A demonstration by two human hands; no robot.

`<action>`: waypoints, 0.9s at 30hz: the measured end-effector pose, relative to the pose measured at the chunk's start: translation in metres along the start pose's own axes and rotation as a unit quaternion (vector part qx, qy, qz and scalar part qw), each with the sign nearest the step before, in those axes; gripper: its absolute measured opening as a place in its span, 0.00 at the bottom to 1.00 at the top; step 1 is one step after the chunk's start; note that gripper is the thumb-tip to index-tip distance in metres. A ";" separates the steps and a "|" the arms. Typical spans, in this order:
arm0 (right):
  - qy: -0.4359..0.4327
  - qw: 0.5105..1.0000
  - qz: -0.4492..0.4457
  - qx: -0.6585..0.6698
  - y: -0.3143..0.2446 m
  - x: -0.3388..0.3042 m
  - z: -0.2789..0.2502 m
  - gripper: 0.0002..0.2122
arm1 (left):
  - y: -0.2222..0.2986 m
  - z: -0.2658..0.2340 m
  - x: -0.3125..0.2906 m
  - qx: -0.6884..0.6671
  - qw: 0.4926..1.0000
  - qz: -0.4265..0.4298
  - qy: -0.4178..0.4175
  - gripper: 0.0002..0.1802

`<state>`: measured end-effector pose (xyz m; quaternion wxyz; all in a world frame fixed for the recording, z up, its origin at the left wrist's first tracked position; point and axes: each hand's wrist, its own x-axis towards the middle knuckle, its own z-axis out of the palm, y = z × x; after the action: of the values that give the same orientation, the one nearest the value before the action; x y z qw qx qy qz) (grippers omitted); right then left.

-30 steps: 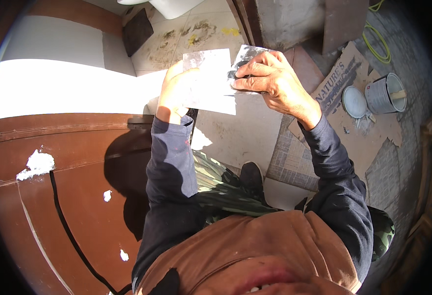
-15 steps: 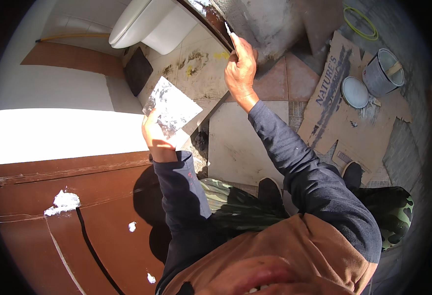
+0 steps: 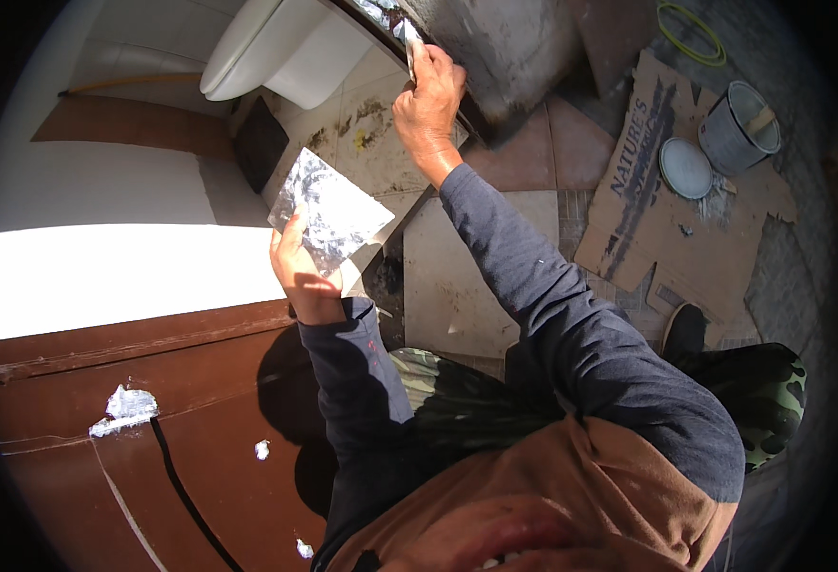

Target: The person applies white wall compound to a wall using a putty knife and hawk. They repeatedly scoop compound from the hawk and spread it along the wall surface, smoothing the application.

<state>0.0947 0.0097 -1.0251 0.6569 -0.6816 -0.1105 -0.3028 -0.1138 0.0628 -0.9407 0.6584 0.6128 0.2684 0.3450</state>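
My left hand [image 3: 303, 272] grips a flat square plate [image 3: 343, 212] smeared with white and grey paste, thumb on top. My right hand [image 3: 429, 112], reaching up and away, is closed around a putty knife [image 3: 406, 40]. The knife's whitened blade is at a dark brown frame [image 3: 371, 30], where white paste [image 3: 375, 11] shows near the top edge; whether the blade touches it I cannot tell. Most of the knife's handle is hidden by my fingers.
A brown door panel [image 3: 200, 477] with white paste patches [image 3: 128, 408] is at lower left. Beyond stands a white toilet [image 3: 295, 57]. At right, an open paint bucket [image 3: 724, 138] and its lid [image 3: 686, 169] sit on cardboard [image 3: 619, 224], below a yellow-green hose coil [image 3: 691, 48].
My right hand and the putty knife have moved left and slightly farther away along the brown frame. The left hand and plate have hardly shifted.
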 end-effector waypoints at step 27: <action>-0.017 1.000 0.020 0.008 -0.002 -0.001 0.005 0.28 | 0.001 0.008 0.003 -0.109 0.992 -0.046 0.041 0.15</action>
<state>0.0942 0.0152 -1.0234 0.6661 -0.6836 -0.1100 -0.2771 -0.1061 0.0602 -0.9387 0.7252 0.5094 0.2836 0.3663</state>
